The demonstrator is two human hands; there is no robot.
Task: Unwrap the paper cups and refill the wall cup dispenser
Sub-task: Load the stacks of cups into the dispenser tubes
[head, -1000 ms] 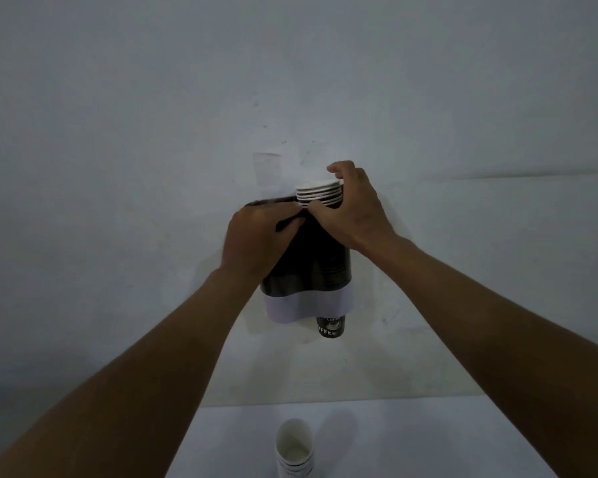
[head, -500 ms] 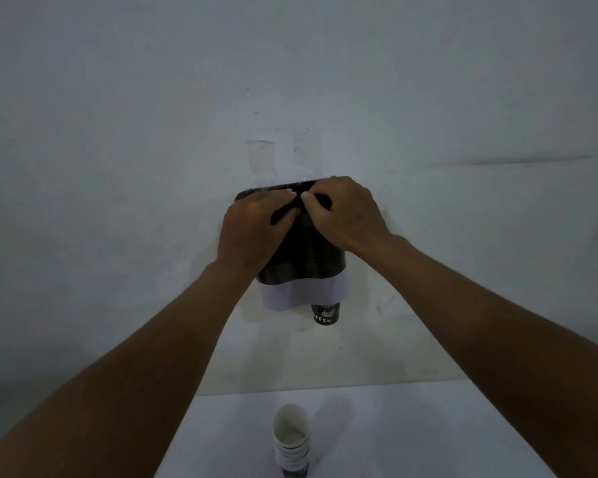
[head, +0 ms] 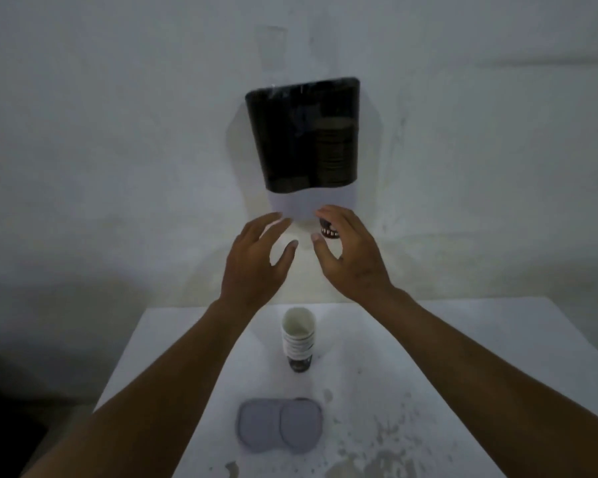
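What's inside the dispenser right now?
Through the dark cover of the dispenser, a stack of cups shows in the right column, one cup poking out below. The left column looks dark; cups there can't be made out.

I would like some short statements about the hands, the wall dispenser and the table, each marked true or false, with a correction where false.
1. Both hands are open and hold nothing. True: the left hand and the right hand hang empty below the dark wall-mounted cup dispenser.
2. A printed paper cup sticks out under the dispenser's right side. True.
3. The stack of paper cups lies on its side on the white table. False: it stands upright, open end up.
4. The grey double-round lid sits on top of the dispenser. False: it lies on the table, nearer the camera than the stack.
5. The left hand grips the stack. False: it is clear of it.
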